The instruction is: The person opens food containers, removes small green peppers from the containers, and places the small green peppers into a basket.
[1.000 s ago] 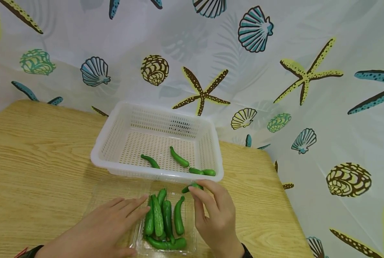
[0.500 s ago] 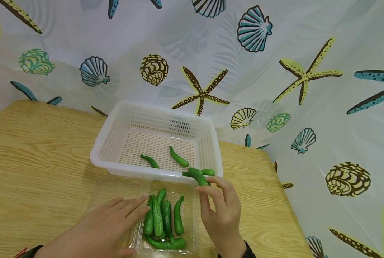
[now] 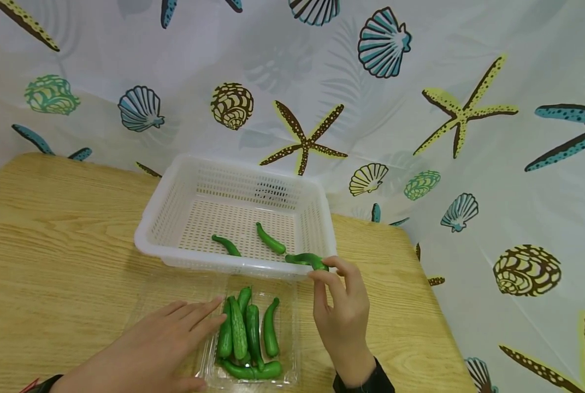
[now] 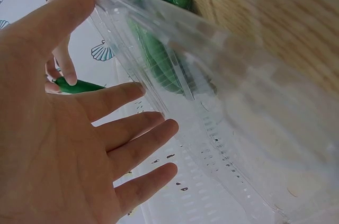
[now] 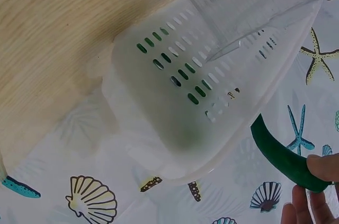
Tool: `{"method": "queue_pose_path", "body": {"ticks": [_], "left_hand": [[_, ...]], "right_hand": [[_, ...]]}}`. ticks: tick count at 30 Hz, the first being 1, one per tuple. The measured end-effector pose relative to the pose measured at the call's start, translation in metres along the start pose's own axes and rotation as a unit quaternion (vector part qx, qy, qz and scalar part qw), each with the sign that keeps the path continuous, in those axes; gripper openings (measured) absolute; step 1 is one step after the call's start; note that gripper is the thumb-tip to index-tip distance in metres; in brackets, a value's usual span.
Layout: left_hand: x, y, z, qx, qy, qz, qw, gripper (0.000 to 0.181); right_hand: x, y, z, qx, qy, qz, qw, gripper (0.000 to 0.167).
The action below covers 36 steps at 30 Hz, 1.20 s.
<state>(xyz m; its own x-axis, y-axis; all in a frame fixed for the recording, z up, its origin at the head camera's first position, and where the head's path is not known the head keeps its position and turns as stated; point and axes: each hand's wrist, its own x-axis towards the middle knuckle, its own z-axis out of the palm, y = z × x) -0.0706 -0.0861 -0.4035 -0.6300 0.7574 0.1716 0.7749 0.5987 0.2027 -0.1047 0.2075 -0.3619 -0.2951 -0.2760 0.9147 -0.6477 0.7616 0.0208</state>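
My right hand (image 3: pixel 343 305) pinches a green chili pepper (image 3: pixel 306 258) between thumb and fingers, over the near right corner of a white plastic basket (image 3: pixel 199 261). In the right wrist view the held pepper hangs beyond the basket's rim, its tip toward the basket. Below the basket lies a clear plastic clamshell box (image 3: pixel 289 344) with several green peppers (image 3: pixel 271 330) in it. My left hand (image 3: pixel 157 341) lies beside the box with fingers extended, their tips at its left edge. The left wrist view shows that hand (image 4: pixel 74 150) palm on, with straight fingers against the clear plastic.
Inside the basket lie a few loose green peppers (image 3: pixel 270 238), one partly hidden behind the held pepper. The box's clear lid (image 3: pixel 174 284) spreads to the left, partly under my left hand. A white curtain (image 3: pixel 189 65) with shells and starfish hangs behind the wooden table (image 3: pixel 61 218).
My right hand has lifted the pepper from above the clamshell box, moving up and to the right to the basket's near right corner. My left hand has stayed in place.
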Motion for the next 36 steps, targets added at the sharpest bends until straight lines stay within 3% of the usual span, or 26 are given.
{"method": "queue_pose_path", "body": {"ticks": [9,13,18,26,36], "left_hand": [[0.0,0.0,0.0,0.002,0.009,0.008,0.9999,0.092],[0.0,0.0,0.0,0.0,0.01,0.01,0.9999,0.092],[-0.001,-0.001,-0.001,-0.002,0.006,0.008,0.9999,0.092],[0.0,0.0,-0.001,-0.006,-0.007,-0.004,0.9999,0.093],[-0.001,-0.001,-0.001,0.003,0.007,0.006,0.9999,0.092]], "right_hand": [[-0.008,0.009,0.005,-0.008,-0.029,0.027,0.9992,0.019],[-0.013,0.013,0.006,-0.008,-0.053,0.042,0.9977,0.006],[-0.016,0.017,0.007,-0.012,-0.074,0.059,0.9954,0.032],[-0.017,0.018,0.007,-0.017,-0.099,0.085,0.9913,0.033],[-0.02,0.017,0.01,-0.015,-0.132,0.1,0.9861,0.042]]}}
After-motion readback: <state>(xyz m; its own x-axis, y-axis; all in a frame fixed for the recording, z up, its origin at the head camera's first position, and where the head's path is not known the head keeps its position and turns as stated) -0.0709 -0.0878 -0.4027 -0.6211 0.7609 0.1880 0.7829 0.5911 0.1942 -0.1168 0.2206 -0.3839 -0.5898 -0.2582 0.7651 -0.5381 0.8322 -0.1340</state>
